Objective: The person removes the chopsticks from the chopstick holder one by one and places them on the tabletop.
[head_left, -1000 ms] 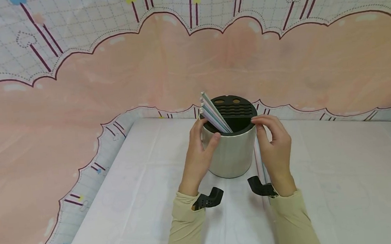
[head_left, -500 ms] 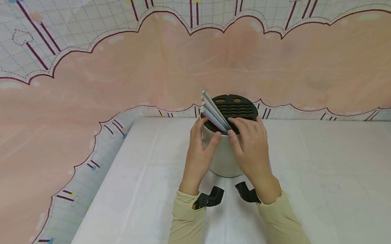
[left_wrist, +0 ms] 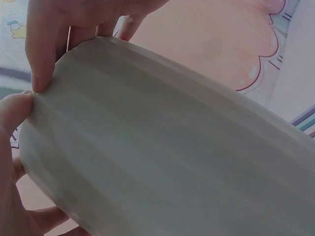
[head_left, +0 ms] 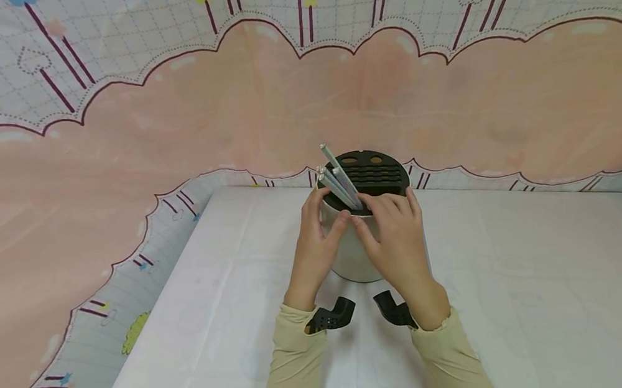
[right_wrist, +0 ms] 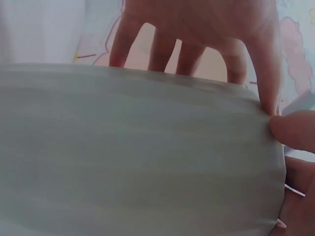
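A pale round pen holder [head_left: 357,253] with a black slotted top [head_left: 373,170] stands upright between the hands. Several slim pastel pencils [head_left: 338,182] lean left out of its open front section, one green and longer-looking than the others. My left hand [head_left: 311,239] grips the holder's left side, thumb at the front rim. Over the front right of the opening lies my right hand [head_left: 397,235]. Its index fingertip is right beside the pencils, and its thumb is on the front rim near the left thumb. I cannot tell whether it pinches the pencils.
More pastel pencils [left_wrist: 306,124] lie on the white table [head_left: 543,271] close to the holder's right side, mostly hidden by the right arm in the head view. Behind the table hangs a peach and white patterned cloth [head_left: 258,111]. Black wrist cameras [head_left: 334,314] sit at both sleeves.
My right hand has moved left from the right rim to the pencils. In the last half second the pencils have shifted and spread apart. The left hand stays on the holder.
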Demonstrator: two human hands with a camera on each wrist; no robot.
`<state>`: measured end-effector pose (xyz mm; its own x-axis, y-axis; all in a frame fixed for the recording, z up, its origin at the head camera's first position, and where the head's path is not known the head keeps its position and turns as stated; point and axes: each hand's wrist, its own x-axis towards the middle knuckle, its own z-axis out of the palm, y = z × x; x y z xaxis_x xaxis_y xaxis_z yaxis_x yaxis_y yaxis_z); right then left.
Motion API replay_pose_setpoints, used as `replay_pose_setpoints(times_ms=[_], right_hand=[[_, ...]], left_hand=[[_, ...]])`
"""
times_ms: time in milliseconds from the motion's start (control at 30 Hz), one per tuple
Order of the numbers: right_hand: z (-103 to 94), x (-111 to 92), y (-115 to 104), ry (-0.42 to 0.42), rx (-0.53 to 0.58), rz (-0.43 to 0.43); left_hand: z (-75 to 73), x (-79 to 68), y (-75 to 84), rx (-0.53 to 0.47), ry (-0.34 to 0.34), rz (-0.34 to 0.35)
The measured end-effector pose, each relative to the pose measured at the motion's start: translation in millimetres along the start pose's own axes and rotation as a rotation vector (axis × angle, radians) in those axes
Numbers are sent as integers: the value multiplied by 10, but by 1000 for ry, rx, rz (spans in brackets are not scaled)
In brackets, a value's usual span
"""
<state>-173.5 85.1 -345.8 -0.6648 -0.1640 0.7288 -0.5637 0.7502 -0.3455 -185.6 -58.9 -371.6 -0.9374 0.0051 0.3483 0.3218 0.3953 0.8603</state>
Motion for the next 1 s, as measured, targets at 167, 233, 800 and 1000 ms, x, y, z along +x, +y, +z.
replay_pose_setpoints(times_ms=[167, 233, 800, 1000], right_hand=[[10, -1, 27, 2, 33, 9], [13, -1, 30, 11, 64, 34], [-138, -8, 45, 311, 454, 215], [-363, 17, -106, 391, 621, 250]], left_hand=[[-8, -4, -5, -4, 1, -1], [-10, -5, -3, -8, 0, -4], [6, -46, 8, 24, 8, 6], [2, -78, 20, 14, 1, -16]])
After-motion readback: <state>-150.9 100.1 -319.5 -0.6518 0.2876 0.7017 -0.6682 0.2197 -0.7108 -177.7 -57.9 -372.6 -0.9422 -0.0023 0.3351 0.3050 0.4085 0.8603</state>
